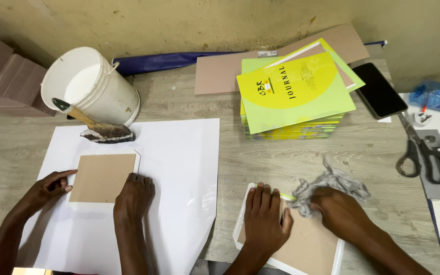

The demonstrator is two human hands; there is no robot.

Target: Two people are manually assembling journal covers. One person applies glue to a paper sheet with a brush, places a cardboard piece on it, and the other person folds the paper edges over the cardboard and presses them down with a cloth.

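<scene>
Head view: left fingers (pixel 260 196) pressed together, flat on brown cardboard sheet (pixel 309 247) backed with white paper, at near tabletop edge. Right fingers (pixel 327 201) bunched around crumpled grey rag (pixel 332 183), on same cardboard. Farther left, co-worker's hands (pixel 133 196) on another cardboard square (pixel 103 177). White plastic bucket (pixel 90 86), white inside, glue-caked brush (pixel 95 127) leaning at rim. Grey wood-grain tabletop (pixel 260 158); stained beige wall (pixel 179 23) behind.

A dark, blank phone screen (pixel 379 90), a black rounded rectangle, lies flat on the surface, well beyond the right-hand fingers (pixel 327 196) and just right of the yellow-green booklet stack (pixel 294 97). A blue plastic packet (pixel 438 98), crinkled and translucent, sits farther right at the frame edge.
</scene>
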